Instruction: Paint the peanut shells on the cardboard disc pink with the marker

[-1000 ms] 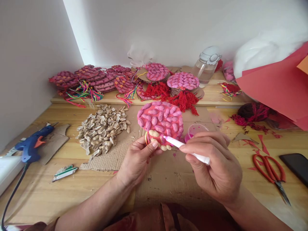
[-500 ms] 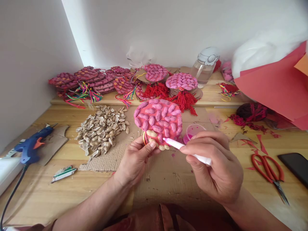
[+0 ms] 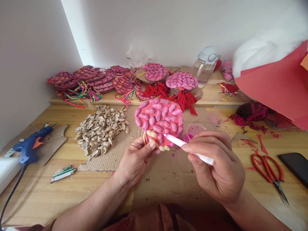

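Note:
Between thumb and fingers, my left hand grips the lower left edge of a round red disc covered in peanut shells. Most shells on it are painted pink; a few near my thumb are bare tan peanut shells. My right hand is closed around a white-handled paintbrush, its pink tip at the shells low on the disc. Behind the brush stands a small clear cup of pink paint, partly hidden by my right hand.
A pile of peanut shells lies on cardboard at left, near a blue glue gun. Finished pink discs with tassels line the back ledge beside a water bottle. Red-handled scissors and a black phone lie at right.
The brush tip has shifted slightly right and up off a lower shell, with my right hand moving a little right. The disc stays in my left hand, nearly unmoved.

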{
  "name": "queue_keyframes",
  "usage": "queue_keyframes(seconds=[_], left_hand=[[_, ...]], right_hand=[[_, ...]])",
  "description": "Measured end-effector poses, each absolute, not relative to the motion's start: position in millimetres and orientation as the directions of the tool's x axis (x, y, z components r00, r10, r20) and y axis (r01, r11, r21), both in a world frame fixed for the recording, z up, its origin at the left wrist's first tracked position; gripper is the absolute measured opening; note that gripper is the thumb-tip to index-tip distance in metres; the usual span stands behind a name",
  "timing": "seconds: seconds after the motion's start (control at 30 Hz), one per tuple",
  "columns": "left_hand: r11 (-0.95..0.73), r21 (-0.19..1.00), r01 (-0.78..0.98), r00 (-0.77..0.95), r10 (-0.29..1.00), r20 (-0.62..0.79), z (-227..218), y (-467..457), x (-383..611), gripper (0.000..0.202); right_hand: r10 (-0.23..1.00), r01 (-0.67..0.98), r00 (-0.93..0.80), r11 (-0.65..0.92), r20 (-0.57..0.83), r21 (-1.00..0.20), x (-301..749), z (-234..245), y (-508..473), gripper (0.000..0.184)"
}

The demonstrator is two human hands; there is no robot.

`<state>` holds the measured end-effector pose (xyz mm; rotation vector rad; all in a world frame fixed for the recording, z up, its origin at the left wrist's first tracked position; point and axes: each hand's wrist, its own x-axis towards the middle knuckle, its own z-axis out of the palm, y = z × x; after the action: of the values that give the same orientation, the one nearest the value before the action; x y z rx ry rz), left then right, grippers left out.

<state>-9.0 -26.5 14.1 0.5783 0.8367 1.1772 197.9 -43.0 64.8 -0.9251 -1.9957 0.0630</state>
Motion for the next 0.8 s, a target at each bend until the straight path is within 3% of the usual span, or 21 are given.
queue_keyframes(seconds=[0.8], left_hand=[[0.286, 0.759, -0.585, 0.145, 0.957, -0.249, 15.2, -24.5, -11.5, 0.016]], right_hand=[[0.619, 0.552, -0.350, 0.743, 0.703, -0.379, 197.1, 64.4, -42.8, 0.021]])
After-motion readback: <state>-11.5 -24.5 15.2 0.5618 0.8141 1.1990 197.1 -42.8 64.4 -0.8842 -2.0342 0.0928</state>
